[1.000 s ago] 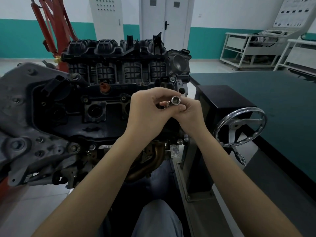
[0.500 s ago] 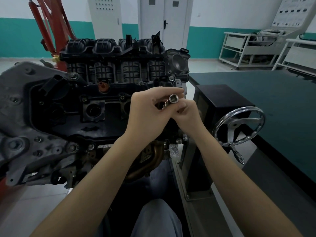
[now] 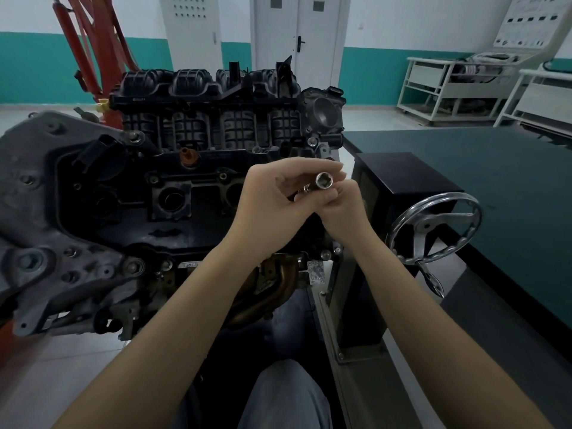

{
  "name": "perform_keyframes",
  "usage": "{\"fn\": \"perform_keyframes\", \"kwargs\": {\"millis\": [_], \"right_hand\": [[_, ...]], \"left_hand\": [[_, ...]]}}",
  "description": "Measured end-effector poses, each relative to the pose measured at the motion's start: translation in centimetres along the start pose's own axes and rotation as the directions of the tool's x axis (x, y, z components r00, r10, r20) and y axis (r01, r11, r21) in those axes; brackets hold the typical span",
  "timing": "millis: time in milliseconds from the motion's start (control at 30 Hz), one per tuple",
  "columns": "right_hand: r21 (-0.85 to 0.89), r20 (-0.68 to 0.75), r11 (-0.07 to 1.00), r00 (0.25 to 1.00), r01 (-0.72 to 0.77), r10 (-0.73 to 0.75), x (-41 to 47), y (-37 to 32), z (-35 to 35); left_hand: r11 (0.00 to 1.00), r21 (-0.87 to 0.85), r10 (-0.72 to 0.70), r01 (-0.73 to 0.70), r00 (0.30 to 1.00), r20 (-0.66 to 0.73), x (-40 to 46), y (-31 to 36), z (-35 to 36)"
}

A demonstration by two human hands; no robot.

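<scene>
Socket [image 3: 324,182] slightly rightward since before, in closed grip of left hand [image 3: 272,205] and right hand [image 3: 340,212].

a metal stand [image 3: 356,305] with a handwheel [image 3: 433,230] carries the engine [image 3: 185,181].

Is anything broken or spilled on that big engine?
Nothing looks spilled or broken. The engine has open holes in its dark top cover, as if parts were taken out. The left hand and right hand hold a shiny socket in front of it.
</scene>
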State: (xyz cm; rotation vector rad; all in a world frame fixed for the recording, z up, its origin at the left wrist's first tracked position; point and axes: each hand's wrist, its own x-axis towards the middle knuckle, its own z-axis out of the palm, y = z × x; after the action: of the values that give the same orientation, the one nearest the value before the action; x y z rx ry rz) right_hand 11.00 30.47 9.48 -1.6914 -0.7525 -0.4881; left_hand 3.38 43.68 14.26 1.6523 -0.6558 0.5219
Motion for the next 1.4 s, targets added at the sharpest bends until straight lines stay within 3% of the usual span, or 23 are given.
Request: {"fn": "perform_keyframes", "kwargs": {"millis": [233,400,467,567,633,833,1000,1200,1400], "right_hand": [[0.011,0.021,0.999,0.999,0.032,-0.032,0.0,-0.5,-0.1],[-0.007,0.031,1.0,0.999,-0.023,0.023,-0.1,-0.1,-0.2],[-0.016,-0.001,1.0,1.0,-0.016,0.016,0.0,0.1,-0.3],[-0.008,-0.006,1.0,1.0,0.02,-0.02,0.1,-0.1,-0.3],[-0.007,0.007,0.999,0.999,0.041,-0.041,0.0,-0.2,-0.2],[-0.033,0.003,0.999,1.0,0.007,-0.007,0.1,0.1,-0.2],[-0.009,-0.029,1.0,0.999,0.017,-0.018,0.1,0.2,-0.1],[-0.009,0.01,0.999,0.999,-0.036,0.036,-0.2,-0.1,-0.3],[-0.03,0.013,1.0,1.0,0.005,-0.004,-0.1,-0.9,-0.2]], "left_hand": [[0.984,0.179,0.039,-0.017,0.992,-0.119,0.1,-0.1,0.3],[0.998,0.063,0.001,-0.001,1.0,0.0,0.2,0.0,0.0],[0.994,0.113,0.006,-0.008,1.0,0.019,0.2,-0.1,0.1],[0.98,0.2,0.035,-0.013,0.994,-0.108,0.1,-0.1,0.5],[0.983,0.184,0.034,-0.008,0.99,-0.136,0.1,-0.1,0.6],[1.0,0.017,-0.014,0.014,1.0,0.012,0.2,-0.1,0.0],[0.994,0.108,-0.001,0.017,0.989,-0.15,-0.1,-0.4,0.9],[0.999,0.049,-0.018,0.016,0.999,0.048,0.2,-0.3,0.4],[0.99,0.138,0.013,0.002,0.994,-0.111,0.2,-0.2,1.2]]}}
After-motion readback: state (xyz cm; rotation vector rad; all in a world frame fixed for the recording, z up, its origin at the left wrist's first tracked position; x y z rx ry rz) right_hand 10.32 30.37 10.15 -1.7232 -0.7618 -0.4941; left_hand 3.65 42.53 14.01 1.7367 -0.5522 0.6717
